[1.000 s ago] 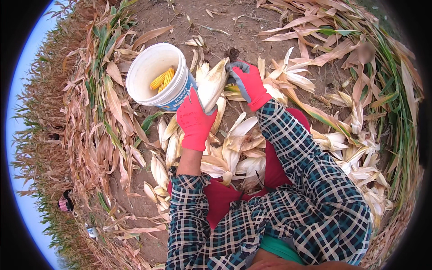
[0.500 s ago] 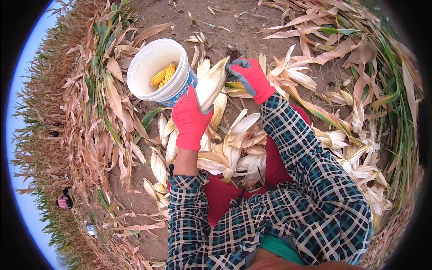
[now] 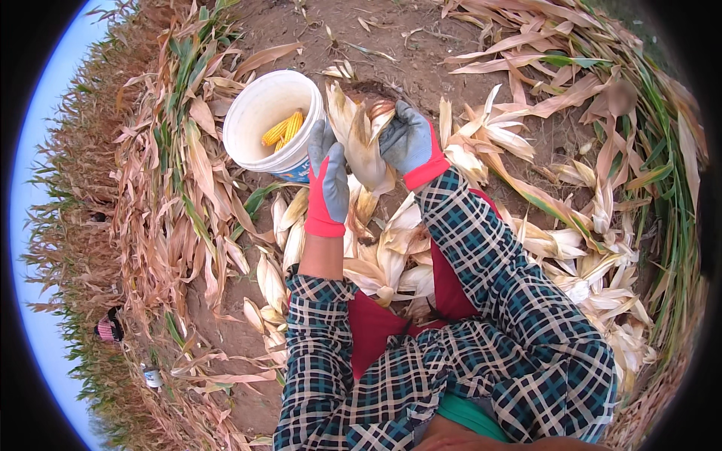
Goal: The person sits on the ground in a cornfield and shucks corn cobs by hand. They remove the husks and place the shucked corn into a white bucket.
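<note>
A corn ear point(image 3: 362, 146) in a pale, dry husk stands tilted between my gloved hands, its husk parted at the top with brownish silk showing. My right hand point(image 3: 414, 146), in a grey and red glove, is closed round its right side. On the other side is my left hand point(image 3: 329, 180), palm turned toward the ear and fingers stretched upward; they lie close to the husk, and contact is hard to make out. Just left of that hand stands a white bucket point(image 3: 244, 124) with a blue label, holding several bare yellow cobs point(image 3: 284, 130).
Several husked ears and loose husks point(image 3: 395, 248) lie below my hands and between my knees. More husks point(image 3: 594, 278) are heaped at the right. Dry stalks point(image 3: 199, 173) line the left side, and standing corn point(image 3: 68, 225) rises beyond. Bare soil point(image 3: 406, 52) lies ahead.
The husk's top has parted, and the ear is turned differently. My left hand has rotated from its back showing to its palm showing; my right hand has moved down round the ear.
</note>
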`<move>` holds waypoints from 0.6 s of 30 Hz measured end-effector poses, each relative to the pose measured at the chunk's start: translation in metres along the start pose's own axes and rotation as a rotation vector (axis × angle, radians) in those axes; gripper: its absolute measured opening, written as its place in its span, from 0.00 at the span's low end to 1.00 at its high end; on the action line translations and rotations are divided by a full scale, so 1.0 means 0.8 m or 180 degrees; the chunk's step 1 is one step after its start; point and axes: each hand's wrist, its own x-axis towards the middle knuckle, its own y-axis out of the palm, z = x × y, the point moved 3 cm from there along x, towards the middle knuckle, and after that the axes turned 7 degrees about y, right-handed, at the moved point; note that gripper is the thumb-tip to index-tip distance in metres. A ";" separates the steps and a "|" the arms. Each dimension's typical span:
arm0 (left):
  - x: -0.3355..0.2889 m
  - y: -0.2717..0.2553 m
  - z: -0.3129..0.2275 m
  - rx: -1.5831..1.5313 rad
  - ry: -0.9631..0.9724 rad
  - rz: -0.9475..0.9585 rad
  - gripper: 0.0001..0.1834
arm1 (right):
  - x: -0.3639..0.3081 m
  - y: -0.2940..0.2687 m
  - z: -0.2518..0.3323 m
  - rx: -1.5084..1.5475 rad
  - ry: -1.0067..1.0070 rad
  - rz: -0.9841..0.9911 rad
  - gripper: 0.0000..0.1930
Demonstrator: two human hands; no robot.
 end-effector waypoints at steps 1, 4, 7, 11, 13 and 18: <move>0.001 -0.002 -0.010 0.0482 0.0288 -0.0128 0.37 | 0.001 -0.006 -0.005 -0.0010 0.0031 -0.0086 0.11; 0.004 -0.023 -0.006 0.1568 0.0408 -0.0769 0.39 | -0.016 0.003 -0.061 0.0430 0.1131 0.1605 0.18; 0.016 -0.036 0.005 -0.0023 -0.0029 -0.1201 0.39 | -0.035 0.006 -0.088 0.0414 0.1246 0.1749 0.23; 0.016 -0.033 0.009 -0.0384 -0.0314 -0.1146 0.34 | -0.043 0.012 -0.079 0.0258 0.1639 0.0698 0.30; 0.010 -0.036 0.011 0.0220 -0.0373 -0.1090 0.28 | -0.046 0.018 -0.077 0.0596 0.1733 0.1138 0.31; 0.026 -0.084 0.011 0.0153 -0.0284 -0.1417 0.21 | -0.082 0.023 -0.083 -0.1291 0.1471 0.0610 0.29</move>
